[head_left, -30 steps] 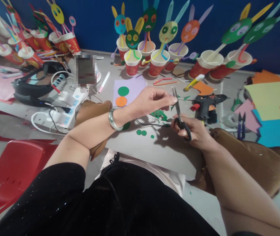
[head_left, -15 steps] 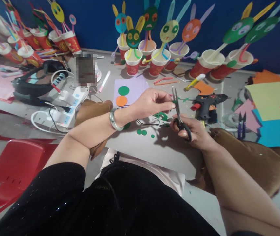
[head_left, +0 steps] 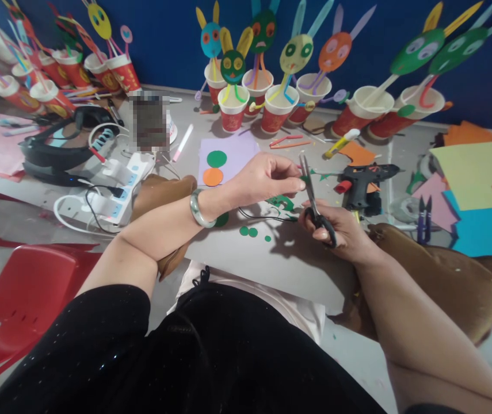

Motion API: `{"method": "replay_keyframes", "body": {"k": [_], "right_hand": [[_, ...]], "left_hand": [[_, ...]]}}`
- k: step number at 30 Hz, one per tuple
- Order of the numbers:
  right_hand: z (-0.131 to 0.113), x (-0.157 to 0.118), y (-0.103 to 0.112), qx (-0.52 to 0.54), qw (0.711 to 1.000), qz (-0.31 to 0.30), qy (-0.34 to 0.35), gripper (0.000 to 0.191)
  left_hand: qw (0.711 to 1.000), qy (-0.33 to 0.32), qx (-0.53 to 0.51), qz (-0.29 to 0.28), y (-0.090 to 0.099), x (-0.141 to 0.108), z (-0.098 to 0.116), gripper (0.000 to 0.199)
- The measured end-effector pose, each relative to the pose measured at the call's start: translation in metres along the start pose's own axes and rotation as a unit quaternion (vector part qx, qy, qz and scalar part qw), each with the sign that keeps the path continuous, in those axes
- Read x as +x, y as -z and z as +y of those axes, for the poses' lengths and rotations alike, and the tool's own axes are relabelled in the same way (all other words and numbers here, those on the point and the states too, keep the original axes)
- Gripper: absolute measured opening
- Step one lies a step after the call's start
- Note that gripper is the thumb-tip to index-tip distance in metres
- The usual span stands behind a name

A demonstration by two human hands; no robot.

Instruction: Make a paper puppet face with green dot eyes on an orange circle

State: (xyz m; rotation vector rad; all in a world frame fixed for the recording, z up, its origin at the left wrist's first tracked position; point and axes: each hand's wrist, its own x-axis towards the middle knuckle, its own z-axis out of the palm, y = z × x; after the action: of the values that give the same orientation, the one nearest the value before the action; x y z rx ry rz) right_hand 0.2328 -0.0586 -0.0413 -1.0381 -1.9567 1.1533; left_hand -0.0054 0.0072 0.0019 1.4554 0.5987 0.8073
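Observation:
My right hand (head_left: 336,227) is closed round the black handles of a pair of scissors (head_left: 309,187), whose blades point up and away from me. Against the blades, my left hand (head_left: 271,181) pinches a small piece of green paper (head_left: 304,179), mostly hidden by the fingertips. Small green circles (head_left: 252,232) and green paper scraps (head_left: 281,202) lie on the table below my hands. Left of them, a larger green circle (head_left: 217,158) and an orange circle (head_left: 213,176) rest on a purple sheet (head_left: 237,150).
Red paper cups (head_left: 275,118) with rabbit-faced figures line the back. A black glue gun (head_left: 360,184) lies right of my hands, near coloured sheets (head_left: 470,178). A power strip (head_left: 131,184) with cables and a black headset (head_left: 51,158) sit at the left.
The scissor blades look closer together than before. Both hands stay in nearly the same place, and the view has shifted very slightly.

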Motion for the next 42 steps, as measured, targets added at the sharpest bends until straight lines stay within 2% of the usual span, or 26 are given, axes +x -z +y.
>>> {"method": "replay_keyframes", "body": {"k": [9, 19, 24, 42], "right_hand": [[0.0014, 0.0000, -0.0004, 0.005, 1.000, -0.004, -0.003, 0.076], [0.0055, -0.0021, 0.0004, 0.010, 1.000, -0.005, 0.013, 0.073], [0.0053, -0.0017, 0.0004, 0.002, 1.000, -0.001, 0.016, 0.074], [0.0020, -0.0011, 0.0022, -0.002, 1.000, -0.014, 0.004, 0.075]], "left_hand": [[1.000, -0.006, 0.019, 0.011, -0.0014, -0.0005, 0.0017, 0.029], [1.000, 0.013, -0.006, 0.003, 0.0016, -0.0020, 0.0060, 0.021], [1.000, 0.010, -0.015, 0.002, 0.0022, -0.0019, 0.0059, 0.024], [1.000, 0.015, 0.014, -0.004, 0.0022, 0.0007, 0.0044, 0.019]]}}
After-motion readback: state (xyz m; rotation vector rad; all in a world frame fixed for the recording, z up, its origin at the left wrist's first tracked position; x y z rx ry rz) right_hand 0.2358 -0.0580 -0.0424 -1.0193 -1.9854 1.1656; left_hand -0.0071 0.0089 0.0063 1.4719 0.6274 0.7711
